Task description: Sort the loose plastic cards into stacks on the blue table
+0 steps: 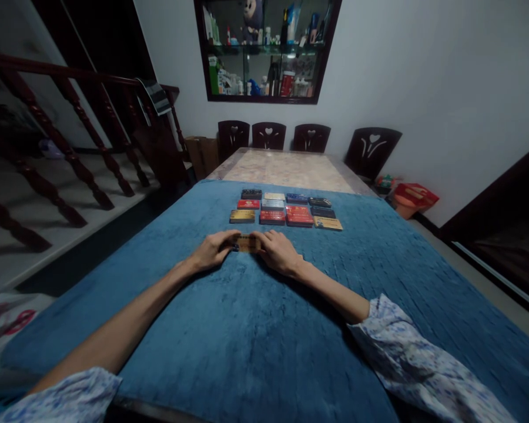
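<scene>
Between my two hands is a gold card [245, 243], perhaps a small stack of them, just above or on the blue cloth. My left hand [214, 249] grips its left end with thumb and fingers. At the right end, my right hand [278, 251] is closed on it the same way. Beyond them several piles of cards stand in rows: a gold pile [242, 216] nearest on the left, a red pile [272, 217], a taller red pile [298, 215] and a yellow card pile [327, 223] at the right. Behind these are a small red pile [248, 204] and a dark pile [251, 193].
A blue cloth [229, 329] covers the near part of the long table, whose marble-look top [286, 167] shows at the far end. Dark chairs [268, 136] stand behind it. A wooden railing [79, 129] runs along the left, and a plastic bag [13, 323] lies at the near left.
</scene>
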Action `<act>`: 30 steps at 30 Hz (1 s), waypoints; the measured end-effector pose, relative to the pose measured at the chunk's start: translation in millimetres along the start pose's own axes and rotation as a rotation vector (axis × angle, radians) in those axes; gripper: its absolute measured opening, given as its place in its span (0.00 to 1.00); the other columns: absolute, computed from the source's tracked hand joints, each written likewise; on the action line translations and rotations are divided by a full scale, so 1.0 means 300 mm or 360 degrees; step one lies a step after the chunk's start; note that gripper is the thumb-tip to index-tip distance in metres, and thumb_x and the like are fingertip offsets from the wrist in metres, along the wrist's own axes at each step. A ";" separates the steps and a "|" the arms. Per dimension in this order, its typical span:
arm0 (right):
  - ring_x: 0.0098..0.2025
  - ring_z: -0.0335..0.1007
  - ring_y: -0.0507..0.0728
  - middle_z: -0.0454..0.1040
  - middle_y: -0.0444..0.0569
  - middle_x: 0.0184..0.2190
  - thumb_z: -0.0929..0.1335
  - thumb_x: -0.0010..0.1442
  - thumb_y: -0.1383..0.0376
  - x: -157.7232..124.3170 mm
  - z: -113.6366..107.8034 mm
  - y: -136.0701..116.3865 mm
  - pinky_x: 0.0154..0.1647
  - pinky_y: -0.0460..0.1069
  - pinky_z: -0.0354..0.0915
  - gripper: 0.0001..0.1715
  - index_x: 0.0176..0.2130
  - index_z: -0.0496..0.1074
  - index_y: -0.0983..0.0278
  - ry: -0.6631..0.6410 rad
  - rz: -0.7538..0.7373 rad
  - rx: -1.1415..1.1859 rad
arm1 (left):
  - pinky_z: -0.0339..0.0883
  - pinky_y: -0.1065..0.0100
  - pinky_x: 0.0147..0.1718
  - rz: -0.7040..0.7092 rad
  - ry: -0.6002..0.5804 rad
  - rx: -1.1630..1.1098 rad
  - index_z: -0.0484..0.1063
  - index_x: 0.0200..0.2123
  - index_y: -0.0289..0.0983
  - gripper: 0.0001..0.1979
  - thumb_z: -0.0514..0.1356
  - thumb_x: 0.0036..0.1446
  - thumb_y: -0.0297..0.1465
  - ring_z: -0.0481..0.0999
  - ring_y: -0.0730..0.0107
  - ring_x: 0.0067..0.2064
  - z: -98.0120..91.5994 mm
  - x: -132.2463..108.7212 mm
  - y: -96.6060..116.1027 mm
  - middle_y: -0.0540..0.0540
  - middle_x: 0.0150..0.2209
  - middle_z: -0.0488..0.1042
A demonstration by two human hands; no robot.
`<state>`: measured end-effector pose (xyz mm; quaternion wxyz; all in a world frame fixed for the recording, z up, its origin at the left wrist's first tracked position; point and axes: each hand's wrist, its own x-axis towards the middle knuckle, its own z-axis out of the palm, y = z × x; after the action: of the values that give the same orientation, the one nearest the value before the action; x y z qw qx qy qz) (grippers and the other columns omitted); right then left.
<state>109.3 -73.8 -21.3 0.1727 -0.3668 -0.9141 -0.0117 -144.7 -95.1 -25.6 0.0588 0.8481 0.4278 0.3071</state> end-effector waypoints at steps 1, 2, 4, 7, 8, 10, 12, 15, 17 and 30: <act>0.50 0.66 0.63 0.76 0.59 0.48 0.65 0.67 0.68 -0.001 -0.004 -0.005 0.45 0.53 0.60 0.28 0.65 0.64 0.64 -0.0019 0.0009 -0.0025 | 0.73 0.59 0.57 -0.0011 -0.0023 0.0015 0.71 0.59 0.35 0.23 0.57 0.61 0.27 0.80 0.61 0.53 0.002 -0.001 0.000 0.40 0.54 0.79; 0.50 0.66 0.63 0.76 0.59 0.48 0.65 0.67 0.67 -0.001 -0.008 -0.009 0.46 0.54 0.60 0.29 0.66 0.64 0.65 -0.0039 0.0011 -0.0044 | 0.73 0.58 0.57 -0.0023 -0.0041 0.0026 0.70 0.60 0.35 0.24 0.58 0.60 0.27 0.79 0.60 0.54 0.003 -0.001 0.000 0.39 0.55 0.78; 0.51 0.65 0.64 0.74 0.61 0.49 0.64 0.68 0.67 -0.003 -0.013 -0.013 0.45 0.54 0.60 0.29 0.67 0.63 0.66 -0.0070 0.0012 -0.0067 | 0.72 0.57 0.58 -0.0039 -0.0062 0.0036 0.69 0.62 0.35 0.26 0.57 0.60 0.27 0.78 0.59 0.56 0.008 0.000 0.001 0.39 0.57 0.77; 0.50 0.64 0.64 0.73 0.62 0.49 0.63 0.69 0.66 -0.002 -0.013 -0.011 0.45 0.54 0.60 0.29 0.67 0.62 0.67 -0.0078 0.0002 -0.0076 | 0.71 0.56 0.59 -0.0047 -0.0068 0.0030 0.68 0.62 0.35 0.26 0.57 0.60 0.26 0.77 0.58 0.57 0.015 0.001 0.001 0.38 0.58 0.76; 0.50 0.63 0.64 0.72 0.62 0.49 0.62 0.70 0.65 -0.002 -0.011 -0.008 0.44 0.54 0.60 0.28 0.67 0.63 0.67 -0.0069 -0.0007 -0.0075 | 0.71 0.55 0.59 -0.0050 -0.0064 0.0025 0.68 0.62 0.35 0.27 0.56 0.59 0.26 0.77 0.58 0.57 0.017 0.002 0.001 0.38 0.58 0.76; 0.49 0.63 0.63 0.72 0.62 0.49 0.62 0.70 0.64 0.000 -0.008 -0.002 0.44 0.54 0.61 0.27 0.66 0.63 0.67 -0.0043 -0.0032 -0.0068 | 0.73 0.56 0.58 -0.0060 -0.0052 0.0009 0.68 0.63 0.35 0.27 0.56 0.59 0.25 0.78 0.58 0.55 0.017 0.003 0.003 0.37 0.57 0.76; 0.48 0.62 0.63 0.71 0.62 0.49 0.62 0.71 0.63 0.002 -0.008 0.004 0.43 0.54 0.61 0.26 0.65 0.64 0.67 -0.0011 -0.0062 -0.0052 | 0.74 0.57 0.55 -0.0069 -0.0050 -0.0009 0.67 0.63 0.34 0.28 0.57 0.58 0.26 0.79 0.59 0.53 0.014 0.004 0.007 0.37 0.57 0.76; 0.47 0.62 0.62 0.71 0.61 0.49 0.63 0.70 0.61 0.005 -0.013 0.013 0.43 0.54 0.61 0.27 0.64 0.64 0.67 0.0023 -0.0096 -0.0015 | 0.74 0.58 0.54 -0.0068 -0.0063 -0.0009 0.66 0.64 0.35 0.30 0.59 0.58 0.27 0.78 0.59 0.52 0.007 0.005 0.016 0.38 0.56 0.76; 0.48 0.61 0.62 0.70 0.61 0.50 0.66 0.69 0.60 0.005 -0.019 0.020 0.43 0.54 0.60 0.29 0.65 0.63 0.66 0.0017 -0.0110 0.0002 | 0.74 0.58 0.54 -0.0059 -0.0080 0.0007 0.65 0.64 0.35 0.30 0.60 0.58 0.27 0.78 0.60 0.52 0.003 0.006 0.023 0.39 0.54 0.77; 0.49 0.62 0.63 0.72 0.59 0.48 0.68 0.65 0.59 0.008 -0.059 0.048 0.44 0.54 0.60 0.26 0.59 0.68 0.66 -0.0028 -0.0080 -0.0092 | 0.71 0.53 0.58 -0.0074 -0.0127 0.0063 0.65 0.64 0.35 0.29 0.60 0.59 0.31 0.76 0.54 0.56 0.024 0.027 0.032 0.36 0.57 0.75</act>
<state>122.7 -64.3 -5.3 0.1538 -0.3486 -0.9237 -0.0393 -130.2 -93.7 -24.2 0.0660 0.8505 0.4507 0.2631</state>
